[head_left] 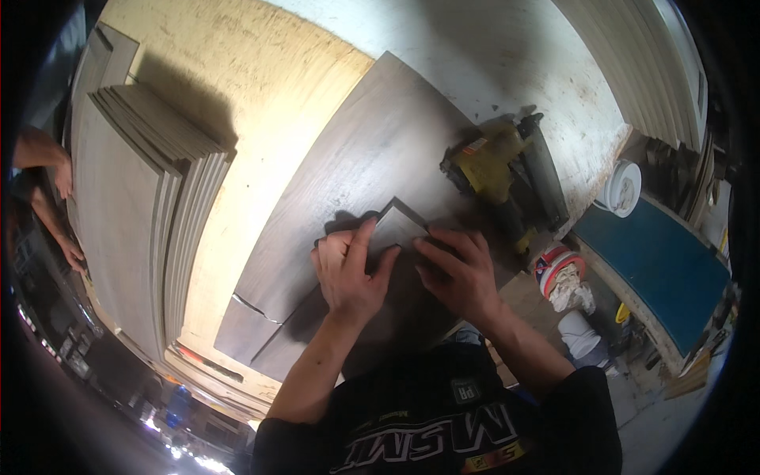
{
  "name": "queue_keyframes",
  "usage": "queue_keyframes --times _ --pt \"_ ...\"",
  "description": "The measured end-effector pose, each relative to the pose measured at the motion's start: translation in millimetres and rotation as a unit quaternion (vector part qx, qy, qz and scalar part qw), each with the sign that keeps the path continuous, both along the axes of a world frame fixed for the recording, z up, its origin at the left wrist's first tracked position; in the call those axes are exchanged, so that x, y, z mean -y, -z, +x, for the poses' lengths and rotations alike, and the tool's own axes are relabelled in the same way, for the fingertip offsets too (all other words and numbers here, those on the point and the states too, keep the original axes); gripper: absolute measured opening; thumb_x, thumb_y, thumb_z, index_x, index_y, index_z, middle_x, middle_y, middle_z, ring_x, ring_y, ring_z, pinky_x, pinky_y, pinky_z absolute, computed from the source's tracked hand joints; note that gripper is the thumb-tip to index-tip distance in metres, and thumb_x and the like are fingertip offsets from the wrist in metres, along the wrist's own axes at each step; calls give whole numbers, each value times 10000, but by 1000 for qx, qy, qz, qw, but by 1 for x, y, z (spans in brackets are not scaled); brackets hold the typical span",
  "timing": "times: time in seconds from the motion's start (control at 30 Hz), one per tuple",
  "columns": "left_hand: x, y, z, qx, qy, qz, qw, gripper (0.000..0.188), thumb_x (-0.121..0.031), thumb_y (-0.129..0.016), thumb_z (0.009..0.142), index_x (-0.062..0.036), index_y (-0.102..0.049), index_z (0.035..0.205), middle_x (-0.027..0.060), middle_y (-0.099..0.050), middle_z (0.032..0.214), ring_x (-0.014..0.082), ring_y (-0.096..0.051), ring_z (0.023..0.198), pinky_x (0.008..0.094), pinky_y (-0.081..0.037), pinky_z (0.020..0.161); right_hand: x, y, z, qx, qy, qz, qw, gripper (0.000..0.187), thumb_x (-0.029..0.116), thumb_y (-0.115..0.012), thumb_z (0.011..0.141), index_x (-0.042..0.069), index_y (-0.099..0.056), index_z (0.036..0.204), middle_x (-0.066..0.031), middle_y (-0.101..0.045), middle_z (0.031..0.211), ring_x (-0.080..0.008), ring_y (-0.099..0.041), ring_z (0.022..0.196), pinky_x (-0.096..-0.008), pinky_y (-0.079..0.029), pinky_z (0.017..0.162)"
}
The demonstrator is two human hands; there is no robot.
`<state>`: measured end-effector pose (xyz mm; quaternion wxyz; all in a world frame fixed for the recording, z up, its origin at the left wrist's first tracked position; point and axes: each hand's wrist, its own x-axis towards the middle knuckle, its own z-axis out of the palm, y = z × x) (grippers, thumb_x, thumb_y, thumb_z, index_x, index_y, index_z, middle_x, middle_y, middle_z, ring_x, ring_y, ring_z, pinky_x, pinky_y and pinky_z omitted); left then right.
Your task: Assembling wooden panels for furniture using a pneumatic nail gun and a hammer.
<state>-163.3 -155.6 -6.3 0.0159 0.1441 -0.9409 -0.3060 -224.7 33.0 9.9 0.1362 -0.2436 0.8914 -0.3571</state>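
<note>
The left hand (351, 273) and right hand (463, 273) hold a small grey piece (398, 227) between curled fingers over the brown board (340, 158), its placing seemingly unfinished, while a yellow power tool (489, 170) rests, ungripped, to the right.

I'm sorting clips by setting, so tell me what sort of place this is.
Probably a woodworking or furniture workshop: there are stacked wood-grain panels, a wood-grain board beneath the left hand and right hand, and a yellow-and-black tool resembling a nail gun.
</note>
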Motion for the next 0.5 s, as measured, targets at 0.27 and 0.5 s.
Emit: queue_keyframes --times 0.27,0.5 --pt "5 -4 -6 -31 -4 4 1000 541 -232 -846 751 -104 -670 1247 39 -547 966 237 -541 878 394 -408 785 3 -2 -2 3 -28 17 999 509 102 -837 697 182 -737 1190 -71 -638 1244 -290 -607 1019 -412 -486 885" --pt "13 -9 -2 -53 -11 41 998 513 -238 -810 797 -100 -639 1260 92 -598 990 298 -567 950 440 -437 861 6 3 8 -32 -29 17 999 452 157 -824 752 166 -732 1195 -93 -636 1267 -311 -609 1084 -440 -475 944"
